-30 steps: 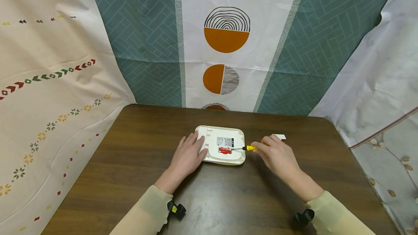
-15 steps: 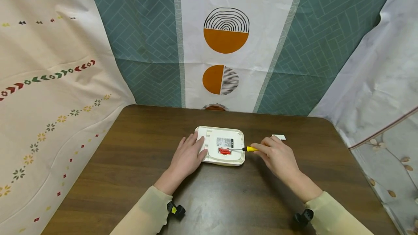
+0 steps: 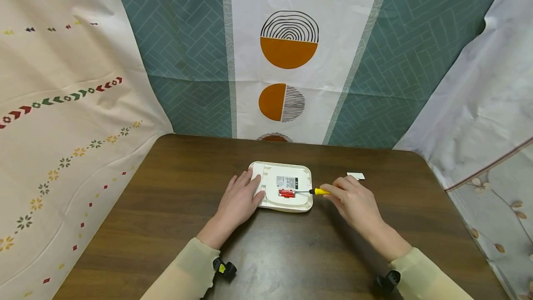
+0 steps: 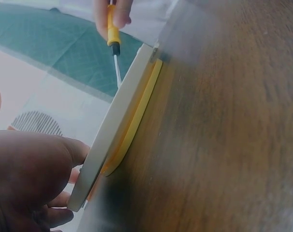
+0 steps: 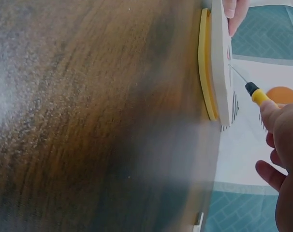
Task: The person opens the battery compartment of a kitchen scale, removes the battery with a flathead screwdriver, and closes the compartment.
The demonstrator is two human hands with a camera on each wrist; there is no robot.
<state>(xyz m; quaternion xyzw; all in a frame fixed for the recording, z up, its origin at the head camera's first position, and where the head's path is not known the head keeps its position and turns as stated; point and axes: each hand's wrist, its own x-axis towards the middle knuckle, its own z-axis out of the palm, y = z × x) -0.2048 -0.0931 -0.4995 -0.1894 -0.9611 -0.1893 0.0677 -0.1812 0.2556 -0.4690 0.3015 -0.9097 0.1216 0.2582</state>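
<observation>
The left hand [image 3: 240, 198] lies flat on the device [image 3: 291, 170], steadying it on the surface [image 3: 166, 207], while the right hand [image 3: 354, 200] pinches a screwdriver [image 3: 318, 191] at its red batteries [image 3: 286, 193].

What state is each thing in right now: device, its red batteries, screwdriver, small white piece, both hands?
Flat white plastic device: underside up on brown wooden table.
Red batteries: exposed in open compartment.
Yellow-handled screwdriver: tip at batteries.
Small white piece: loose on table.
Left hand: flat on device.
Right hand: pinches screwdriver.
</observation>
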